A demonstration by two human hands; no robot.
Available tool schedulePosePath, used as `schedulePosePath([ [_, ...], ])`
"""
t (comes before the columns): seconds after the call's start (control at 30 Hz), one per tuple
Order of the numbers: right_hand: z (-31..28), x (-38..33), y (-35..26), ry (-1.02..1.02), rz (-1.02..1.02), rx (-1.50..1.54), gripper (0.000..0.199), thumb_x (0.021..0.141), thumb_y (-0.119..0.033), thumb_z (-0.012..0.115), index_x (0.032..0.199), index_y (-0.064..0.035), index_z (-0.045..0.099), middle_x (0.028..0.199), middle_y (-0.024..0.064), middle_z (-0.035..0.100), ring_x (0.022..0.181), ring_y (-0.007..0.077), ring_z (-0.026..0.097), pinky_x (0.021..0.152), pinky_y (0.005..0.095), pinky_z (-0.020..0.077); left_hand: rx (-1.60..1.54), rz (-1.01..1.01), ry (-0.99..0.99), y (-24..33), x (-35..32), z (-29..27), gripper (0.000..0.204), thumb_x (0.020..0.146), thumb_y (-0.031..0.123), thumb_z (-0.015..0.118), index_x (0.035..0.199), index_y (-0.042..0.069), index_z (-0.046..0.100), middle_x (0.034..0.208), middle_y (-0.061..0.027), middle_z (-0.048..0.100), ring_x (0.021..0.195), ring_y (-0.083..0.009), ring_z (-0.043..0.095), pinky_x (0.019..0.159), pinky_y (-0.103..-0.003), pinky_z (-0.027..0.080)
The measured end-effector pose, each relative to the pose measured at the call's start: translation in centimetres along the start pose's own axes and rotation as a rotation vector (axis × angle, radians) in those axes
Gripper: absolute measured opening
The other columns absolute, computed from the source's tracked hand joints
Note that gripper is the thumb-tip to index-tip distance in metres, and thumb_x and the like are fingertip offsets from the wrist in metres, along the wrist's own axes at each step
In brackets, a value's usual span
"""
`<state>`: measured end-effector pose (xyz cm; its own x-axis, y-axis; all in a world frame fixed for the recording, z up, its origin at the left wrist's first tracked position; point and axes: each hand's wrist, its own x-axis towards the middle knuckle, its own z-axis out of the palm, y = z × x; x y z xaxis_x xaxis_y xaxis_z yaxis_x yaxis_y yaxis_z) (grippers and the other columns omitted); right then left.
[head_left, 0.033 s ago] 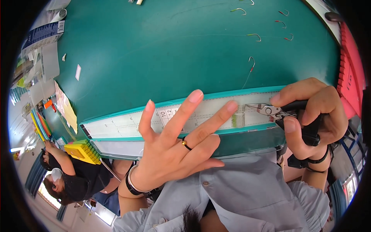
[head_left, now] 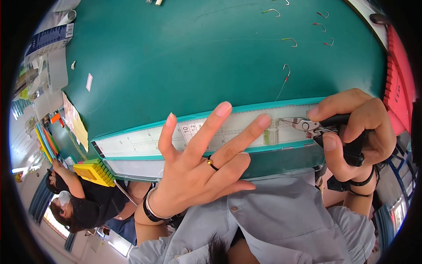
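1. Well off to the left of the left hand [head_left: 198,171], below the bench edge, sits a person in a dark top [head_left: 74,198]; a yellow bin [head_left: 94,172] stands between that person and the hand's wrist.
2. The left hand is wide open, fingers splayed, with nothing in its grasp; a ring [head_left: 212,163] sits on one finger and a dark band [head_left: 149,207] circles the wrist; the fingers lie across the white measuring strip [head_left: 145,141] on the near edge of the green table [head_left: 198,57]; whether they press on it I cannot tell.
3. Just past the longest fingertip, on its right, a small bundle of thin pale-green wires [head_left: 272,132] lies across the strip; it is between the two hands.
4. Right of the bundle, the cutters [head_left: 303,125] point left at it, tips just beside the wires; how far their jaws stand apart is too small to tell.
5. The right hand [head_left: 351,132] is closed around the cutters' black handles, thumb under, fingers curled over the top.
6. Above that hand, well apart, hooked wires [head_left: 286,72] lie loose on the table; a red tray [head_left: 398,75] stands beyond its knuckles.
7. Change: none that shows; both hands, bundle and cutters sit exactly as in the other picture, so the tool is poised at the wires with no cut visible.
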<state>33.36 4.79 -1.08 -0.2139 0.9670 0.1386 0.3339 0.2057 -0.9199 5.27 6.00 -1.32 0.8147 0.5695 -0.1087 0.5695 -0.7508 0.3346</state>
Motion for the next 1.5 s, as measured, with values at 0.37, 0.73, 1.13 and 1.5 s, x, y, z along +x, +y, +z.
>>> schedulePosePath([
  [0.37,0.2,0.4,0.5,-0.027,-0.093,-0.008,0.026,0.080,0.002,0.069,0.086,-0.0058,0.044,0.093,0.0256,0.069,0.081,0.0213,0.065,0.069,0.0295,0.0532,-0.124,-0.042,0.120,0.2,0.0,0.1,0.045,0.091,0.056,0.057,0.095,0.016,0.034,0.130,0.0011,0.068,0.136,-0.0321,0.050,0.116,-0.068,0.010],
  [0.73,0.1,0.2,0.6,0.002,-0.058,0.013,0.027,0.079,0.004,0.069,0.087,-0.0061,0.045,0.093,0.0246,0.070,0.083,0.0218,0.066,0.072,0.0298,0.0537,-0.198,-0.040,0.053,0.2,0.8,-0.7,0.051,0.084,0.049,0.069,0.095,0.014,0.034,0.132,-0.0017,0.067,0.137,-0.0352,0.048,0.115,-0.072,0.012],
  [1.13,-0.8,-1.1,-0.1,0.284,-0.015,0.124,0.024,0.090,-0.002,0.060,0.093,-0.0069,0.038,0.101,0.0218,0.063,0.083,0.0140,0.059,0.067,0.0232,0.0521,-0.242,-0.095,0.313,0.0,6.6,-3.3,0.049,0.080,0.005,0.082,0.112,0.004,0.045,0.099,-0.0120,0.068,0.091,-0.0258,0.062,0.085,-0.037,0.047],
  [1.5,-1.7,-1.8,0.6,0.402,-0.031,0.196,0.023,0.092,-0.002,0.059,0.093,-0.0070,0.037,0.101,0.0221,0.063,0.066,0.0102,0.057,0.057,0.0207,0.0507,-0.768,-0.270,0.155,0.5,10.7,-2.8,0.045,0.085,-0.002,0.073,0.114,0.005,0.039,0.086,-0.0092,0.071,0.081,-0.0166,0.065,0.081,-0.030,0.049],
])
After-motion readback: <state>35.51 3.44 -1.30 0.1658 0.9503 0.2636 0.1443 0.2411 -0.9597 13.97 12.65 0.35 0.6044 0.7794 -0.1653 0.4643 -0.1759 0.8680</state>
